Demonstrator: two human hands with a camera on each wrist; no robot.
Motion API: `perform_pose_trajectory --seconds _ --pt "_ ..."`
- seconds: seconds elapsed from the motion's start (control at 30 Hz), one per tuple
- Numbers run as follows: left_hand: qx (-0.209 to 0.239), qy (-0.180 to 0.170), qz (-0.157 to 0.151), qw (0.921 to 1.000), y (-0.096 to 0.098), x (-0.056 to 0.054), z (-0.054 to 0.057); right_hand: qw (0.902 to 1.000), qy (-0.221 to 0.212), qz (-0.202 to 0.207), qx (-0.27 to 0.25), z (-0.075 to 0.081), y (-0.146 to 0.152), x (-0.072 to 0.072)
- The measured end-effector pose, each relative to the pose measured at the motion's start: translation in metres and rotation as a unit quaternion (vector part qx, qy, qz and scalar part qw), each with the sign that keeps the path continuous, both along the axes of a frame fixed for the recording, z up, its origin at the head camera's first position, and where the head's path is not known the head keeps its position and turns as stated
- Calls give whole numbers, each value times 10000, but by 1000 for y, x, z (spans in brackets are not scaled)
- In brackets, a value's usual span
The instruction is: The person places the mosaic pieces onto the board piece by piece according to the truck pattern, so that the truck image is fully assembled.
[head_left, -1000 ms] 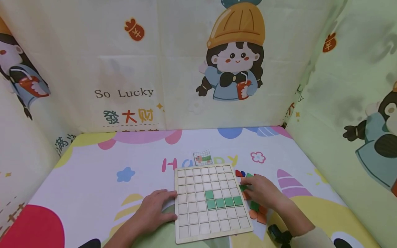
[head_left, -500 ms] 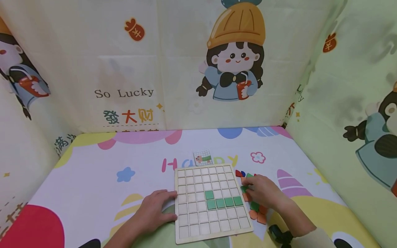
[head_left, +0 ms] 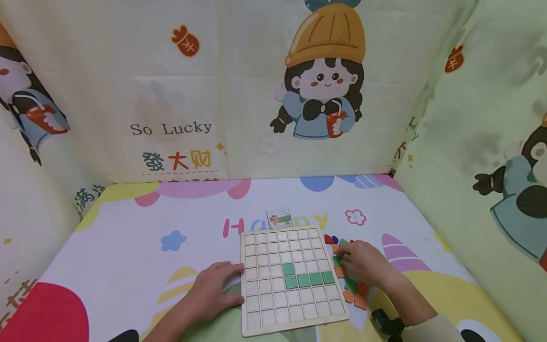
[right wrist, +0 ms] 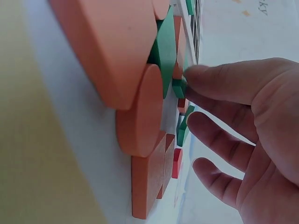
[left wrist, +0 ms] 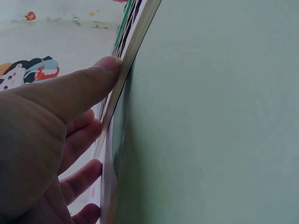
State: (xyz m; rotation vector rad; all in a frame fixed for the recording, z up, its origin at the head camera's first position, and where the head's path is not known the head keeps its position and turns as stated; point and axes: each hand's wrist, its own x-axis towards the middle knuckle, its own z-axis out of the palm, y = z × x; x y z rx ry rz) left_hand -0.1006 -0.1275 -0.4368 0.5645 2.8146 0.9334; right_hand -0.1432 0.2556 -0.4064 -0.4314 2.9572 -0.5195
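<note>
A pale wooden grid board (head_left: 269,300) lies on the table, with several green square tiles (head_left: 303,280) set in its cells. My left hand (head_left: 211,290) rests at the board's left edge, thumb and fingertips touching it; in the left wrist view the thumb (left wrist: 88,81) presses along the rim. To the right of the board, my right hand (head_left: 363,263) reaches down over loose tiles. Its thumb and index fingertips are at a small green tile (right wrist: 178,88) in the right wrist view, while the other fingers stay apart. Whether the tile is pinched is not plain.
A small picture card (head_left: 279,217) with a printed grid lies behind the board. Orange tiles (head_left: 361,301), green ones, a red piece (head_left: 328,239) and a blue piece (head_left: 335,240) lie along the board's right side. A black device (head_left: 386,324) is at the right wrist.
My right hand has shifted very slightly to the right, and more of the green tile under its fingers shows. The left hand and the board have stayed still.
</note>
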Motion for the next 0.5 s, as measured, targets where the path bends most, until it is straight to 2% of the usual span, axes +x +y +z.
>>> perform_pose_trajectory --seconds 0.17,0.5 --pt "-37 -22 -18 10000 0 0 0 10000 -4 58 -71 0 0 1" --pt "-38 -28 33 10000 1 -1 0 9999 90 -84 84 -4 -4 0"
